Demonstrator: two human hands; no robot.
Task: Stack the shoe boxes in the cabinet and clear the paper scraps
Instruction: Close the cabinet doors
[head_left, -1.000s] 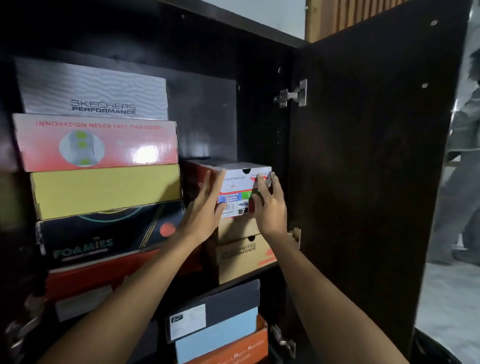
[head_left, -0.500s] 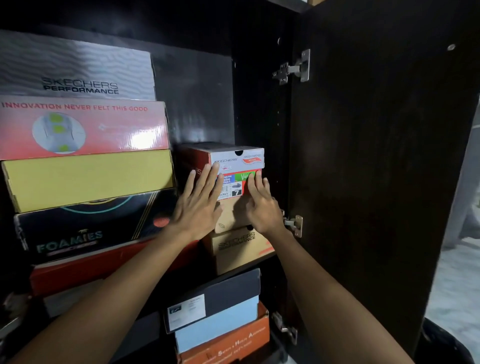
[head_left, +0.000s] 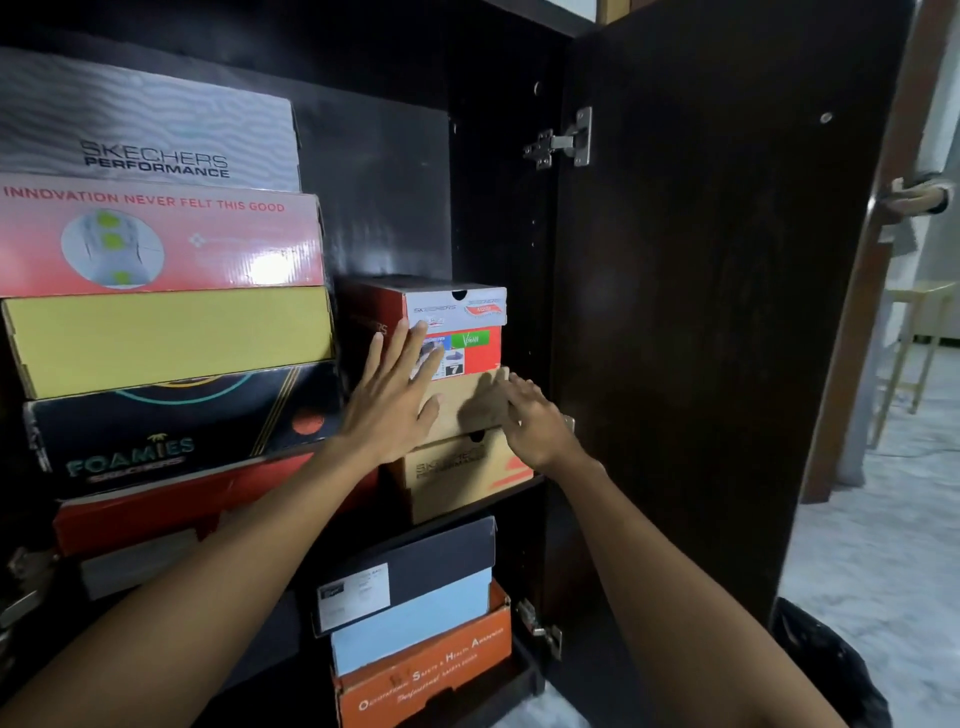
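Head view: at frame centre, the left hand (head_left: 387, 402) lies flat, fingers spread, against the red-and-white cardboard shoe box (head_left: 457, 322) topping a plain brown box (head_left: 467, 400); the right hand (head_left: 535, 421), fingers relaxed, touches that brown box inside the dark wooden cabinet (head_left: 498, 182)

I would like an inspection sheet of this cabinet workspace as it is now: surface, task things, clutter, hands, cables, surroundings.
Surface: dark cabinet shelf, carrying two stacks of boxes.
Task things: red and white Skechers box on top of the tan boxes in the right stack; left stack runs from the grey Skechers Performance box down to the Foamies box; more boxes below, topped by a dark box. Paper scraps: nothing seen.
Clutter: black bag on the floor, partly hidden.
Hands: left hand flat with straight fingers on the right stack's front; right hand open at the tan box, contact unclear.
Cables: nothing seen.
Surroundings: open cabinet door, pale floor.
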